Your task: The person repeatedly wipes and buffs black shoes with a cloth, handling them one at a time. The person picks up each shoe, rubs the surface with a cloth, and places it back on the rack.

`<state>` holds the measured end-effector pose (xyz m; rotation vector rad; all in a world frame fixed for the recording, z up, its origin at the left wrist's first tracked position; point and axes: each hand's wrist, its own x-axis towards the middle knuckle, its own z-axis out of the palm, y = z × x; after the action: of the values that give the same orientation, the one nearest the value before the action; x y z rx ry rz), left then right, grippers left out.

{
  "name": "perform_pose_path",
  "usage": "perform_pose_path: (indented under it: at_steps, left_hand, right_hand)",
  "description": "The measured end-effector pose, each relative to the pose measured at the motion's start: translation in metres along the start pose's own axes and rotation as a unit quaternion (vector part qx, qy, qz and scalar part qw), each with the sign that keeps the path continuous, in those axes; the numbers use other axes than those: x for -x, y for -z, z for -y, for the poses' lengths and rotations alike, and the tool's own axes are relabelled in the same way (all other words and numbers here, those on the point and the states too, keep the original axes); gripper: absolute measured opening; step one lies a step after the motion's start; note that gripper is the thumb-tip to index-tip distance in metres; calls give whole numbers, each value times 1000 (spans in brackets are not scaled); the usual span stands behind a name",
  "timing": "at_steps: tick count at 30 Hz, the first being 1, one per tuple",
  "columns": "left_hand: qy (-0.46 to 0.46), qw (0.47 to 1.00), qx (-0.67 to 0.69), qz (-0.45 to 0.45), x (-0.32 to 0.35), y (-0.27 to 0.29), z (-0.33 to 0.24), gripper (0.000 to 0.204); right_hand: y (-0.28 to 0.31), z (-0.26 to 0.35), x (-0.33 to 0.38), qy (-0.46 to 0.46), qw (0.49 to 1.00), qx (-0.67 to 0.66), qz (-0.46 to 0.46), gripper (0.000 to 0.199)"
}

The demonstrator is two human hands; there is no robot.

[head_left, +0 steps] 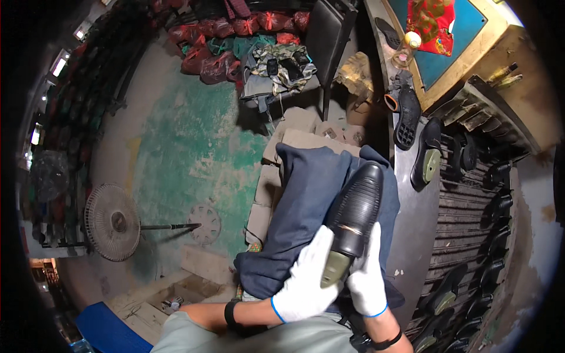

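Black shoe (358, 206), held above the lap, toe pointing away from the wearer and angled a bit right. Glossy upper, pointed toe, ribbed texture across the vamp, thin gold-toned strip (350, 229) crossing near the opening. Olive-green shoe form (335, 267) sticks out at the heel end, with a dark slot in it.

Left hand (309, 279): white glove, blue cuff edge, on the shoe's left side by the green form. Fingers closed partway around it, grasping. Right hand (368, 279): same glove type, on the right side toward the heel, fingers partly curled and bracing the shoe from that side. So the grip is shared between both hands. Fingertips mostly hidden behind the shoe; can't tell exact closure there.

Under the shoe: dark blue cloth (306, 188) over the legs. Right of it: grey tabletop (412, 229), carrying another black shoe (432, 138) with a green form, and a dark sole (407, 120) near it. Beyond that, slatted rack (456, 220) with more black shoes.
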<state>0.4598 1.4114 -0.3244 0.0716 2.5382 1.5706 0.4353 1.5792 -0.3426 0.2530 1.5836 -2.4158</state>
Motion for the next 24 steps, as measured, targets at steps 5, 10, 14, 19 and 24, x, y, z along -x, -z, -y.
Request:
perform_pose_path:
  at_steps: [5, 10, 14, 19, 24]
  left_hand:
    - [-147, 983, 29, 109, -7, 16, -20, 87]
    - [-143, 971, 189, -28, -71, 21, 5, 60]
    - [-97, 930, 355, -5, -103, -4, 30, 68]
    - [-220, 961, 163, -34, -109, -8, 19, 66]
    - [-355, 925, 97, -92, -112, -14, 25, 29]
  right_hand:
    - [38, 3, 4, -94, 984, -140, -50, 83]
    - [51, -1, 6, -154, 910, -373, 93, 95]
    - [40, 1, 13, -198, 885, -402, 129, 104]
    - [42, -6, 15, -203, 858, -442, 165, 101]
    - [39, -1, 13, -252, 831, -478, 132, 102]
